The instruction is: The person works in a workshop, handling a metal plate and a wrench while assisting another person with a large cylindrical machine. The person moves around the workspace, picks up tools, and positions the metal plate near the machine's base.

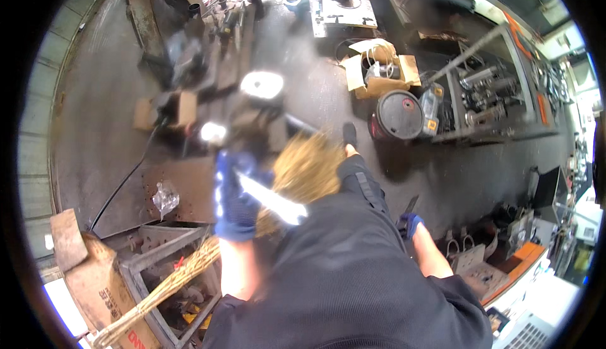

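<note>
The left hand (243,199), although blurred, holds a bright strip (271,199) beside the broom (309,169), whose bristles could catch it if lowered carelessly; the grip of the right hand (411,224) I cannot tell.

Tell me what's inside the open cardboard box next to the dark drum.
Inside the box: a pale looped cord and a dark object. They cover the bottom, so what's underneath can't be seen.

Over there, 1 fisheye view looks steeply down from the wearer's head (straight edges bow toward its rim), the torso (353,279) close below, the workshop floor (467,172) farther off.
</note>
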### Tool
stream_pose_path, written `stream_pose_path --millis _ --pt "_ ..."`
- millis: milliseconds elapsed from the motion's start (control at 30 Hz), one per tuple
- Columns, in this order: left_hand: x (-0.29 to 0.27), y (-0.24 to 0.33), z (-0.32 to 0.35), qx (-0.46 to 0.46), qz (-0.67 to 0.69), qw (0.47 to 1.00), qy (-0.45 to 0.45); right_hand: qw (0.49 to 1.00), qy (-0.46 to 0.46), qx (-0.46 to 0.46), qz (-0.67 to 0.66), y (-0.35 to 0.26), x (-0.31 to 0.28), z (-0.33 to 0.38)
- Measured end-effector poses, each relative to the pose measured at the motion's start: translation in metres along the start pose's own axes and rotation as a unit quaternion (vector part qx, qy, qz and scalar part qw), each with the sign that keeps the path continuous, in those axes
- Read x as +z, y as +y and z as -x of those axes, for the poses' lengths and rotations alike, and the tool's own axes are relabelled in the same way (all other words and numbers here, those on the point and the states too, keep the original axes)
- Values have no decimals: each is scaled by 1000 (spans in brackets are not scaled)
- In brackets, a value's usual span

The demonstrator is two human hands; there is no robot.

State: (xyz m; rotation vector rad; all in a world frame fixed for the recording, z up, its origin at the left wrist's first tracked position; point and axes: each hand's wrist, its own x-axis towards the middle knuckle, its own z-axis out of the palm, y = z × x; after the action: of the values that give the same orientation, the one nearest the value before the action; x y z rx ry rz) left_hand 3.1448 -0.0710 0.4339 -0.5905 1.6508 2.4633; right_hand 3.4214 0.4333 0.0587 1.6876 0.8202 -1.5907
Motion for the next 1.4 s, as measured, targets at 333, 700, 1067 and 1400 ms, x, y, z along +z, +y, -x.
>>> stream_pose_path --millis 333,700,1067,1400 --pt "174 71 -236 -95 72 982 144 854 162 -145 472 -265 123 18" --pt "186 107 -418 -60 148 973 164 764 12 -513 392 -651 455 203" --pt "181 257 -746 78 36 994 -70 759 -376 -461 264 -798 832 373" --pt "218 371 -985 83 -86 981 -156 687 -471 -463 303 -933 1050 456"
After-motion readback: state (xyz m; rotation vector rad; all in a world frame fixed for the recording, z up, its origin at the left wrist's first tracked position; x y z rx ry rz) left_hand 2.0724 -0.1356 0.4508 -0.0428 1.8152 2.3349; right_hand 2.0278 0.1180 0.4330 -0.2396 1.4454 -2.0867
